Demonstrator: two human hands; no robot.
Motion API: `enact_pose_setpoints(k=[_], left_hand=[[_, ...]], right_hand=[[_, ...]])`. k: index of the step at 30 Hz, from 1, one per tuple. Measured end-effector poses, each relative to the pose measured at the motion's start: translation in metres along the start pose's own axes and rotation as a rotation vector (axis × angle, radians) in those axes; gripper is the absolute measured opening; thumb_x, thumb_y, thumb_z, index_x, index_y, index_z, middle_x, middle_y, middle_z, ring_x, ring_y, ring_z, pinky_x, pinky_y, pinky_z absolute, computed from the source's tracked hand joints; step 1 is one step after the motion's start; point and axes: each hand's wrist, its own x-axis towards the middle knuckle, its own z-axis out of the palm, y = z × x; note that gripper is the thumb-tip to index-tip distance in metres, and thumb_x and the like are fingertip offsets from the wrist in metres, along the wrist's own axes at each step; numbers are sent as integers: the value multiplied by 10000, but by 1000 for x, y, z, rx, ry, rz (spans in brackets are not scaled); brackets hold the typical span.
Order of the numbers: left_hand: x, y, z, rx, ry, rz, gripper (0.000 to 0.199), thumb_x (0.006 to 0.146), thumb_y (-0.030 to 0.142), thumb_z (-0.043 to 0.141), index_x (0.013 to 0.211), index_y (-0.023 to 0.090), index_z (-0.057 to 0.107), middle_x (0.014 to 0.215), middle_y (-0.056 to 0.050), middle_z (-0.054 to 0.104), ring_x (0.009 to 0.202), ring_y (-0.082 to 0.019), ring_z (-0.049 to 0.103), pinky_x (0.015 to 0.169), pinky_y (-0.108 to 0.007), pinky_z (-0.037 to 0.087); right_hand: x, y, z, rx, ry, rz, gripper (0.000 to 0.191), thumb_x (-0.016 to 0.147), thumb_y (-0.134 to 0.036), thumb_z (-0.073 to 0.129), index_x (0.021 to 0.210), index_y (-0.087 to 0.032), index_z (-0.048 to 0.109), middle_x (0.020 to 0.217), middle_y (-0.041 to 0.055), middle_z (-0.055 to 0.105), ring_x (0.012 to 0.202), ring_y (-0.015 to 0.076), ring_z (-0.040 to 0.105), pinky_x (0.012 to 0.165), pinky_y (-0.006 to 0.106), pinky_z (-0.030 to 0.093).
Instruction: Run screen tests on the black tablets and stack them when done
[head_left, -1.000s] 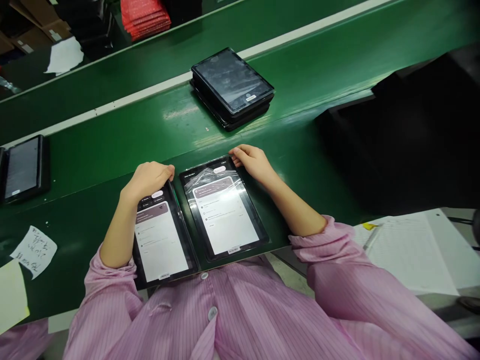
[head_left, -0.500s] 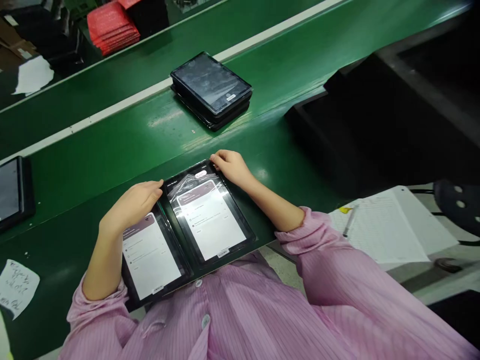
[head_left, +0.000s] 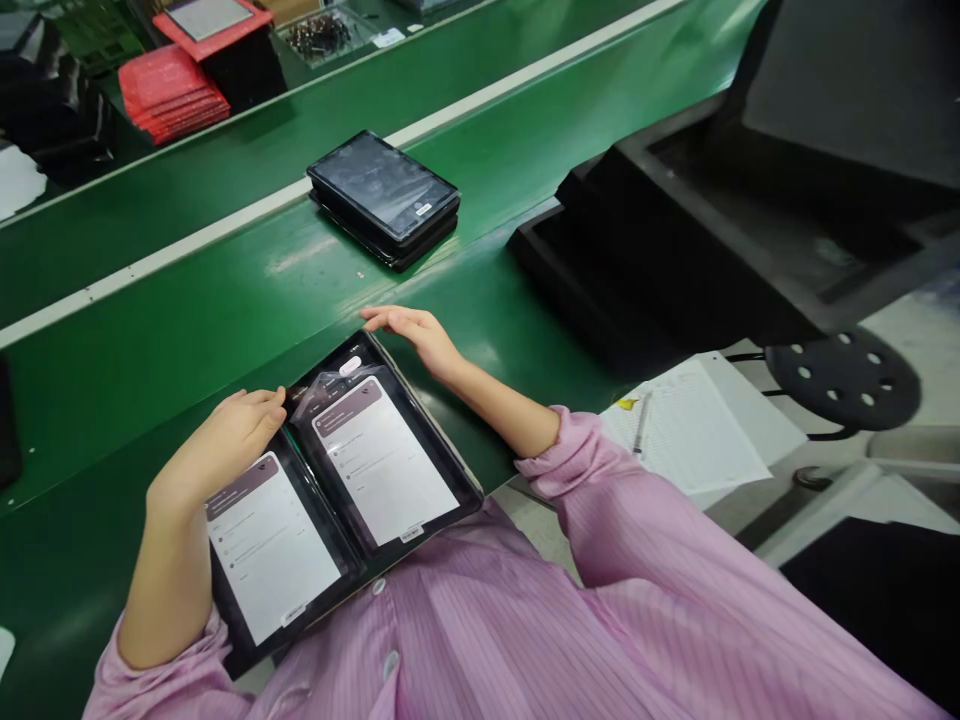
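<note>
Two tablets with lit white screens lie side by side at the bench's near edge, against my shirt. My left hand (head_left: 229, 440) rests across the top of the left tablet (head_left: 281, 545), fingers stretched and the fingertips by the gap between the two. It hides that tablet's upper part. Wrinkled clear film shows on the upper part of the right tablet (head_left: 386, 460). At this tablet's top edge is my right hand (head_left: 420, 335), its fingers extended and loosely together; whether they touch the edge I cannot tell.
Farther back on the green bench (head_left: 247, 290) sits a stack of dark tablets (head_left: 386, 195). Red pouches (head_left: 172, 95) are piled beyond the divider. At right are black foam-like blocks (head_left: 675, 230), papers with a pen (head_left: 641, 425) and a round black stool (head_left: 844, 378).
My right hand's fingers, earlier bent at the right tablet's top corner, have straightened out. My left hand stays over the left tablet. The view has swung to the right.
</note>
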Motion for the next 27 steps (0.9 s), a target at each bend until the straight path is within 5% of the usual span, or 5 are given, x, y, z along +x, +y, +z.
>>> enact_pose_setpoints(k=[5,11,21,24,27], left_hand=[[1,4,-4,13,-26,-27,870,1007,642,98,1266,92,721,1455,-166,610,1364,-331,558,1221,-527,350],[1,2,-4,-15,-25,-51,884,996,665,118,1362,62,650,1465,-183,597,1373,-341,548,1219,-536,348],[-2,-3,-2,-138,-31,-85,874,979,747,176,1411,137,630,1544,-124,532,1417,-323,501,1227,-443,349],[-5,-16,-5,-138,-68,-72,753,991,716,266,1514,237,523,1570,-58,507,1420,-298,496,1219,-410,358],[-7,-33,-11,-118,-137,-6,713,988,687,332,1579,297,408,1518,-39,557,1349,-289,556,1148,-375,431]], right_hand=[[-1,-2,4,64,-171,-68,488,848,-678,675,1022,-243,813,1206,59,772,1238,256,653,1155,422,410],[0,-7,-1,-128,-260,-157,531,884,-704,615,1118,-267,804,1275,50,744,1287,257,620,1185,420,375],[5,-1,-6,-283,-197,-224,577,937,-724,500,1064,-251,804,1153,48,776,1139,232,678,1066,380,466],[5,6,-7,-486,-145,-203,616,979,-705,417,944,-239,819,1034,54,791,1043,231,699,1012,383,472],[3,13,-5,-757,-132,-277,539,1021,-596,418,950,-252,826,1116,75,769,1092,252,664,1065,452,386]])
